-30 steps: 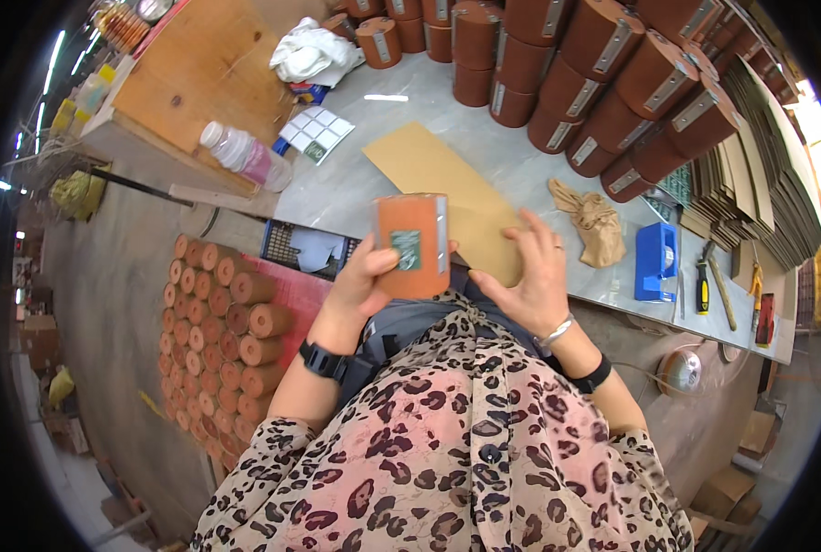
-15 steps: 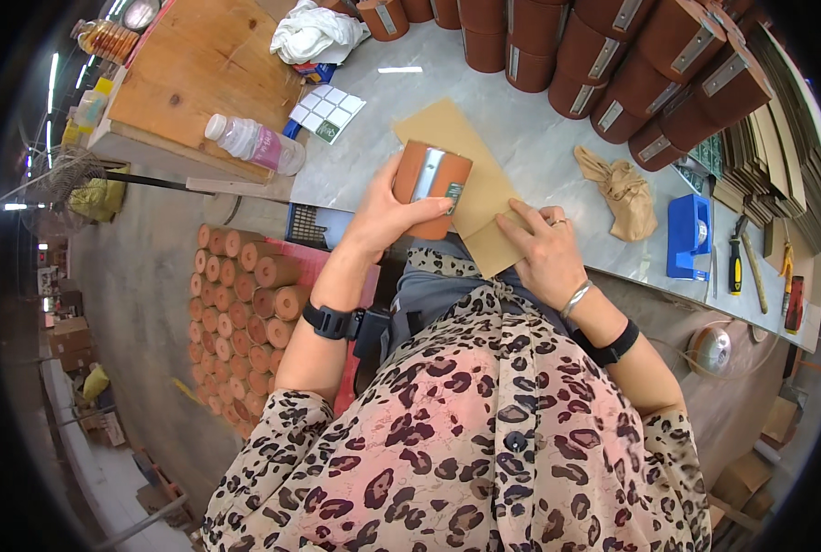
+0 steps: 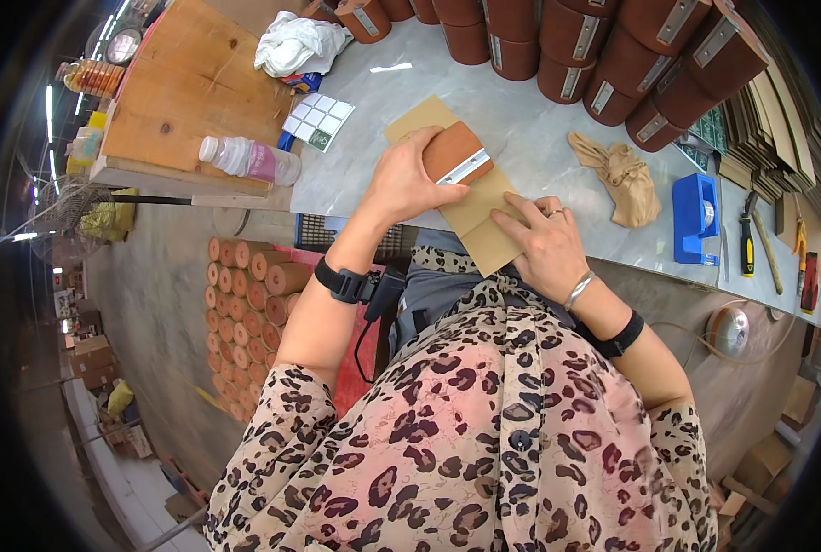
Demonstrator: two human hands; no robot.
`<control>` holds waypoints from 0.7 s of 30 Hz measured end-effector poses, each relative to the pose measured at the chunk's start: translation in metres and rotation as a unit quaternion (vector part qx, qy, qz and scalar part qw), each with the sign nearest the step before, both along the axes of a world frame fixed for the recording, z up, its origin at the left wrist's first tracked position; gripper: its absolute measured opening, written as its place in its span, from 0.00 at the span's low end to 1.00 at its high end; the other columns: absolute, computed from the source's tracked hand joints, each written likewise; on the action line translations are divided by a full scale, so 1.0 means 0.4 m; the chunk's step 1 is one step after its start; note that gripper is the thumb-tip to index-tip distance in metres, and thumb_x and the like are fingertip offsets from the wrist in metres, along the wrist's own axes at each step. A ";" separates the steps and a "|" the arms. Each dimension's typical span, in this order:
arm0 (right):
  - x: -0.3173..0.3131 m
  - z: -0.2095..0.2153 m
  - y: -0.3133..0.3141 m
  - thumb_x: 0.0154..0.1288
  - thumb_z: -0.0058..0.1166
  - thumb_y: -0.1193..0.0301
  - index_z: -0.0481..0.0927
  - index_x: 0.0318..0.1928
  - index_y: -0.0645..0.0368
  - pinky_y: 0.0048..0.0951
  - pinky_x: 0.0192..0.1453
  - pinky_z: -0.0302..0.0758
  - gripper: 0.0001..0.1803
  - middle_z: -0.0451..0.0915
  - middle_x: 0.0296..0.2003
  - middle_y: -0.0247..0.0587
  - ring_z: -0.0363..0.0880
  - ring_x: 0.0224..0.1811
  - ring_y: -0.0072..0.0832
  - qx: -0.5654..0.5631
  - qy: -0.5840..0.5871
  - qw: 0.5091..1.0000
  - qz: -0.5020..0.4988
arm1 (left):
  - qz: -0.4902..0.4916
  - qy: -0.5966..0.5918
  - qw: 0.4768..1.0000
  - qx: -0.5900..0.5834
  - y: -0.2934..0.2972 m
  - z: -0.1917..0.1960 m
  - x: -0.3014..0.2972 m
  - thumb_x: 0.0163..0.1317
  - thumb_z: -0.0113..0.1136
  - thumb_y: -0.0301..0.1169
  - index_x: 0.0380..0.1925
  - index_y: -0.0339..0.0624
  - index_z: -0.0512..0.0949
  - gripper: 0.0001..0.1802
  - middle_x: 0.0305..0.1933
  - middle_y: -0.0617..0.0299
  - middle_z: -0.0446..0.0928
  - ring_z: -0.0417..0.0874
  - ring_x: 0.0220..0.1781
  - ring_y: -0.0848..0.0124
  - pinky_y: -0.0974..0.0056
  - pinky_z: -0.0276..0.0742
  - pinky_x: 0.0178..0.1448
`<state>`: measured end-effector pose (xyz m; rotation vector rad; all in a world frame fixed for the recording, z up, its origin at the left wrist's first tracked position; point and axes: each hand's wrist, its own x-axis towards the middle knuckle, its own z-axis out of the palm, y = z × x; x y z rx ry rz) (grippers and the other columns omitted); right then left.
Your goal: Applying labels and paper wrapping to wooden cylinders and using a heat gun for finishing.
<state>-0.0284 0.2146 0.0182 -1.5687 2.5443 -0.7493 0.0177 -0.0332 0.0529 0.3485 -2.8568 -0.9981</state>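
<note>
We note the tabletop (image 3: 521,103) beyond left hand (image 3: 399,184) and right hand (image 3: 552,245) brightly, softly lit, lamp tubes (image 3: 50,112) glowing far left, hands fairly crisp, outer surroundings bowed and darkening to black.

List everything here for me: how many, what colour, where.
Block with metal strip: 1, orange, centre
Paperboard: 1, tan, centre
Stacked cylinders: many, brown, top
Holed cylinders: many, orange, lower left
Table: 1, grey, upper middle
Wooden box: 1, brown, upper left
Bottle: 1, clear, beside box
Cloth: 1, white, top left
Rag: 1, tan, right
Label sheet: 1, white, near bottle
Tape dispenser: 1, blue, right
Screwdriver: 1, yellow-black, right
Boards: many, tan, upper right
Left hand: 1, bare, holding block
Right hand: 1, bare, on paperboard
</note>
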 end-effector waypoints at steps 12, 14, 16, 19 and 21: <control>-0.001 -0.004 -0.007 0.46 0.56 0.76 0.81 0.56 0.52 0.38 0.52 0.67 0.30 0.73 0.60 0.37 0.71 0.51 0.38 0.008 0.019 1.000 0.002 | 0.010 0.003 1.000 0.001 -0.003 -0.008 -0.003 0.37 0.78 0.41 0.58 0.29 0.72 0.47 0.52 0.42 0.81 0.84 0.53 0.57 0.60 0.78 0.57; -0.001 -0.002 -0.007 0.46 0.56 0.76 0.81 0.56 0.52 0.38 0.52 0.67 0.30 0.73 0.60 0.37 0.71 0.51 0.38 0.011 0.016 1.000 0.004 | 0.004 0.014 1.000 -0.012 -0.005 -0.016 -0.002 0.40 0.78 0.44 0.59 0.29 0.72 0.46 0.51 0.43 0.81 0.84 0.53 0.56 0.59 0.78 0.57; -0.003 -0.002 -0.006 0.45 0.56 0.76 0.81 0.56 0.52 0.38 0.52 0.67 0.31 0.73 0.60 0.37 0.71 0.50 0.37 0.008 0.017 1.000 0.005 | 0.003 0.000 1.000 0.006 -0.007 -0.014 -0.002 0.43 0.75 0.45 0.59 0.30 0.72 0.44 0.52 0.42 0.80 0.82 0.54 0.53 0.57 0.77 0.58; -0.004 0.004 -0.004 0.45 0.57 0.76 0.81 0.56 0.52 0.38 0.52 0.67 0.31 0.73 0.60 0.37 0.71 0.50 0.37 0.016 0.015 1.000 0.007 | -0.006 -0.017 0.995 0.096 -0.033 -0.017 -0.003 0.53 0.70 0.47 0.61 0.32 0.71 0.41 0.55 0.43 0.79 0.81 0.56 0.52 0.56 0.75 0.61; -0.006 0.004 -0.003 0.45 0.57 0.76 0.81 0.56 0.52 0.38 0.52 0.67 0.31 0.73 0.60 0.36 0.71 0.50 0.37 0.014 0.015 1.000 0.010 | -0.014 -0.019 0.985 0.170 -0.043 -0.015 0.003 0.58 0.67 0.47 0.63 0.32 0.70 0.39 0.56 0.44 0.79 0.80 0.58 0.54 0.58 0.74 0.62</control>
